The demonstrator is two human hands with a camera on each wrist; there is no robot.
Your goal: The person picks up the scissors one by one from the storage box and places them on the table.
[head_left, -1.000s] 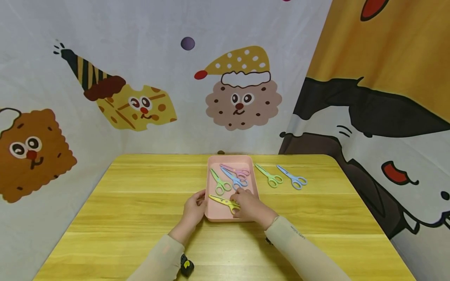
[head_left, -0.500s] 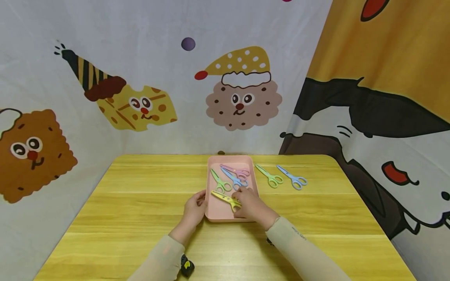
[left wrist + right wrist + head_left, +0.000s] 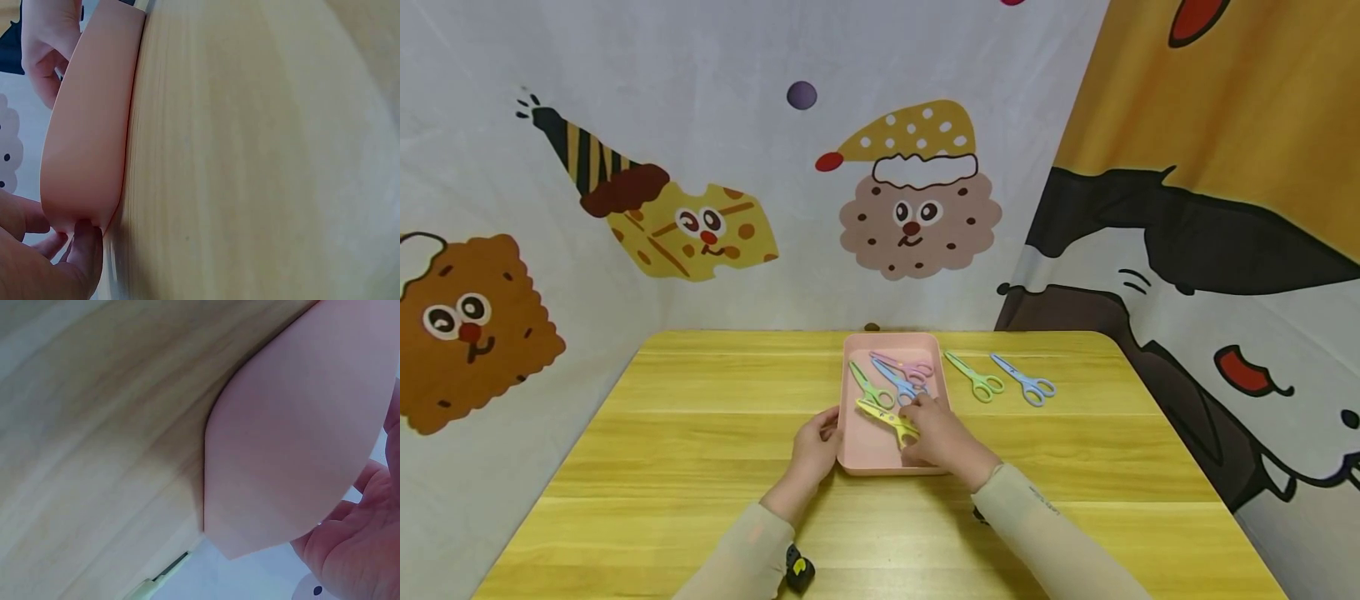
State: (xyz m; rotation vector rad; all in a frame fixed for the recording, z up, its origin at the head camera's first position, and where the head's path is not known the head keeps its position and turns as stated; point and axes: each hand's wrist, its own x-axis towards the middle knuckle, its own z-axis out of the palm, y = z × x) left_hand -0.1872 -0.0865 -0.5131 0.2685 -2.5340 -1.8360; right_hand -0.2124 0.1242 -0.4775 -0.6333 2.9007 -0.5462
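In the head view, my right hand [image 3: 946, 437] pinches the handle end of a yellow pair of scissors [image 3: 886, 417] over the pink tray [image 3: 865, 454]. The blades point to the far left; part of the handle is hidden behind my fingers. My left hand [image 3: 814, 446] grips the tray's left side, its thumb and fingers at a corner of the wall in the left wrist view. Inside the tray lie green scissors [image 3: 869, 388], blue scissors [image 3: 891, 377] and pink scissors [image 3: 895, 364], the blue and pink ones overlapping. From the right wrist, the tray wall [image 3: 294, 437] hides the scissors.
Right of the tray, a second green pair of scissors [image 3: 976, 377] and a second blue pair [image 3: 1024, 380] lie on the wooden table [image 3: 700, 417]. A black object with a yellow mark [image 3: 800, 570] is beside the left sleeve. A printed cloth [image 3: 737, 108] hangs behind the table.
My right hand has shifted the yellow scissors slightly away from me and to the right, so the blades now overlap the green handles. My left hand stays at the tray.
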